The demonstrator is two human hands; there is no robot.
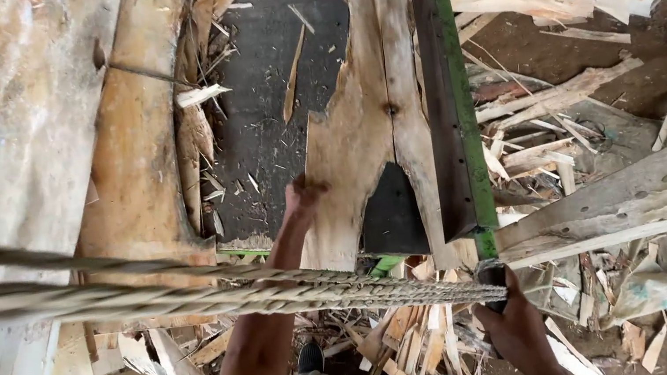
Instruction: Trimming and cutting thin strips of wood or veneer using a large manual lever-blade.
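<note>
Left hand [301, 199] is flat with fingers pressed on the near edge of a ragged veneer sheet [350, 122] lying beside the green blade bar [452, 88]. Right hand [511, 324] is wrapped tight around the black handle [492, 278] below that bar. The sheet looks light, thin and brittle, so I'd grab the solid edge, not the split ends. A thick rope [190, 295] crosses in front.

Left of the dark belt [265, 91] lie broad veneer sheets [33, 146]; right of it, wood scraps [554, 117] and a pale plank [646, 191].
</note>
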